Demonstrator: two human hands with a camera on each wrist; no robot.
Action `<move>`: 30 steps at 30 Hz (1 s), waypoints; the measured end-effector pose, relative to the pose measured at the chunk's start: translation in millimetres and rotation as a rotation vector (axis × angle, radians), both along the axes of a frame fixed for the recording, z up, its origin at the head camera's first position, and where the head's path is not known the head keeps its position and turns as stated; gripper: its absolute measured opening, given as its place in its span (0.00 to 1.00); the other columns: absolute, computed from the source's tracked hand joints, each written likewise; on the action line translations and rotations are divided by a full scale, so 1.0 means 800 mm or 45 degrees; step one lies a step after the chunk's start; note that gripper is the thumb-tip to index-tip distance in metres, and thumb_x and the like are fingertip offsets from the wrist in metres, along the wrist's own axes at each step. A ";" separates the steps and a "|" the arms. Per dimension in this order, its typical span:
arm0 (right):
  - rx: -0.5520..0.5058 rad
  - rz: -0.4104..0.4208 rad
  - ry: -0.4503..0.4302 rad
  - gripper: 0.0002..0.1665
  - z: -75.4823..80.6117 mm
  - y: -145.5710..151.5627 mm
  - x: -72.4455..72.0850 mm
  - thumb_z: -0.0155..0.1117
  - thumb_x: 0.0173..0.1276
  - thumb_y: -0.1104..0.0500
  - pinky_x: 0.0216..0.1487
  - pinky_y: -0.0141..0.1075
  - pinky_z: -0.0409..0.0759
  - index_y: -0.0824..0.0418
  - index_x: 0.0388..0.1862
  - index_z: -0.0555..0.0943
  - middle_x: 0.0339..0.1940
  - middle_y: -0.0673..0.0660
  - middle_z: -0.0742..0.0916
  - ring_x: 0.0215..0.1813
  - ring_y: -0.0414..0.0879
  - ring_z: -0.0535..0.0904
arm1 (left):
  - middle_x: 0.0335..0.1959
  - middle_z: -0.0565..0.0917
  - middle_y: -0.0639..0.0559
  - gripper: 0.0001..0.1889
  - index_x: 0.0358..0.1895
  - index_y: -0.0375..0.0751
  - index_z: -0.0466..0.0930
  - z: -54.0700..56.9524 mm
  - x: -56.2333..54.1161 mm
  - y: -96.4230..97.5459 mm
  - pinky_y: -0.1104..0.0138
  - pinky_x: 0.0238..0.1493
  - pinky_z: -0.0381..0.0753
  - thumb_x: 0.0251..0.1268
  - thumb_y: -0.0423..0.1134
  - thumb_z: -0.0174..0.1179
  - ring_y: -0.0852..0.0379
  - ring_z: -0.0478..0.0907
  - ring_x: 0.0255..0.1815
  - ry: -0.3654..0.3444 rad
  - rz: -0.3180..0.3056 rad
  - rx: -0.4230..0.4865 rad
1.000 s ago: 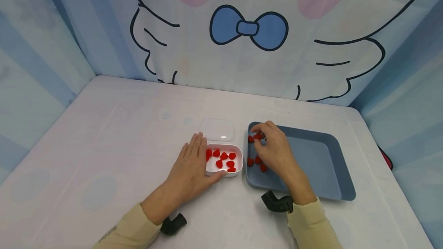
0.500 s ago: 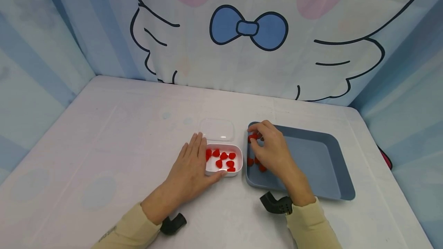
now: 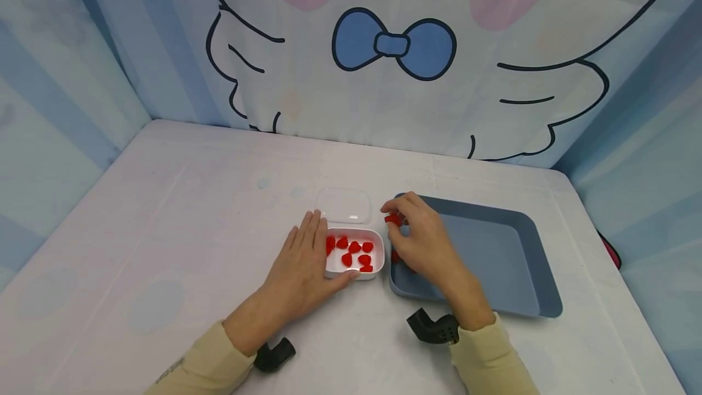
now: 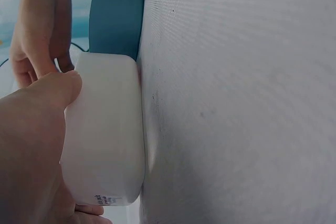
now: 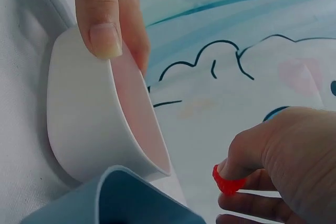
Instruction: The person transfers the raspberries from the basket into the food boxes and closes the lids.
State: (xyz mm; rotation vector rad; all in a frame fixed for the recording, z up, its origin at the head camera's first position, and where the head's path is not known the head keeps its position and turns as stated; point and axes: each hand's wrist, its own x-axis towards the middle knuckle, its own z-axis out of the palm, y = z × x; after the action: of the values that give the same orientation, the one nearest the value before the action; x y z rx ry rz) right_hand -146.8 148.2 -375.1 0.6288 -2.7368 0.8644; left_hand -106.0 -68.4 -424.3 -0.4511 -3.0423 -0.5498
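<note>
My left hand lies against the left side of a small white plastic box, fingers straight along it and thumb over the near rim. Several small red pieces lie spread on the box floor. My right hand pinches a small red raspberry-like piece between thumb and fingers, over the left rim of the blue-grey tray. Another red piece shows in the tray just below this hand, which hides that corner. In the left wrist view, the thumb presses the box's rim.
A clear plastic lid lies behind the box. The tray stands close to the box's right side. White cloth covers the table, and a printed curtain hangs along its back edge.
My right hand has picked up a red piece from the tray's far left corner and moved left with it to the tray's rim. The left hand and box have stayed put.
</note>
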 end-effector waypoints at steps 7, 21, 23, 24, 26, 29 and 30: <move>0.001 0.081 0.014 0.14 0.001 -0.009 0.005 0.67 0.63 0.69 0.47 0.43 0.86 0.62 0.48 0.82 0.43 0.54 0.82 0.43 0.46 0.82 | 0.79 0.56 0.36 0.57 0.77 0.31 0.51 0.000 -0.001 0.000 0.46 0.77 0.58 0.55 0.70 0.62 0.39 0.51 0.81 0.005 0.000 -0.004; 0.022 0.139 -0.006 0.19 0.001 -0.024 0.014 0.72 0.59 0.67 0.46 0.42 0.87 0.58 0.50 0.82 0.46 0.53 0.83 0.45 0.45 0.80 | 0.79 0.56 0.36 0.57 0.77 0.31 0.51 0.000 0.000 -0.001 0.45 0.76 0.59 0.55 0.70 0.62 0.39 0.51 0.80 0.009 -0.010 -0.008; 0.020 0.146 -0.011 0.19 0.001 -0.025 0.014 0.72 0.59 0.67 0.46 0.41 0.87 0.58 0.50 0.82 0.45 0.53 0.84 0.45 0.45 0.80 | 0.79 0.56 0.36 0.57 0.77 0.31 0.51 0.000 -0.001 -0.001 0.45 0.76 0.59 0.55 0.70 0.62 0.39 0.52 0.80 0.009 -0.013 -0.007; 0.017 0.151 -0.012 0.19 0.000 -0.025 0.015 0.72 0.59 0.67 0.46 0.41 0.87 0.58 0.49 0.82 0.45 0.53 0.84 0.45 0.45 0.80 | 0.79 0.56 0.36 0.57 0.77 0.31 0.51 0.000 -0.001 -0.001 0.45 0.76 0.59 0.55 0.70 0.62 0.39 0.52 0.80 0.010 -0.012 -0.008; 0.011 0.166 -0.008 0.19 0.000 -0.026 0.015 0.72 0.59 0.68 0.46 0.42 0.87 0.59 0.49 0.82 0.45 0.54 0.84 0.45 0.45 0.80 | 0.79 0.56 0.36 0.57 0.77 0.31 0.51 0.000 -0.001 -0.002 0.45 0.76 0.59 0.55 0.70 0.61 0.39 0.52 0.80 0.009 -0.013 -0.012; 0.005 0.192 -0.001 0.19 -0.001 -0.028 0.016 0.71 0.58 0.69 0.47 0.41 0.86 0.59 0.49 0.82 0.45 0.54 0.84 0.45 0.44 0.80 | 0.79 0.56 0.36 0.57 0.77 0.32 0.51 0.000 -0.001 -0.002 0.46 0.76 0.59 0.55 0.70 0.61 0.39 0.52 0.80 0.007 -0.011 -0.016; 0.004 0.199 -0.002 0.19 -0.001 -0.029 0.016 0.71 0.58 0.69 0.47 0.41 0.86 0.59 0.49 0.82 0.45 0.54 0.84 0.45 0.44 0.79 | 0.79 0.56 0.36 0.57 0.77 0.32 0.51 0.001 -0.001 -0.002 0.46 0.76 0.59 0.55 0.70 0.62 0.39 0.51 0.81 0.006 -0.010 -0.016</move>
State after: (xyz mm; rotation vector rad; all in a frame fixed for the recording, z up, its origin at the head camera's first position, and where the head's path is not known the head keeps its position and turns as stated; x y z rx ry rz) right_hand -134.0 125.1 -375.6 0.8525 -2.7194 0.8941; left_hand -106.6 -69.7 -423.9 -0.4643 -3.0426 -0.5290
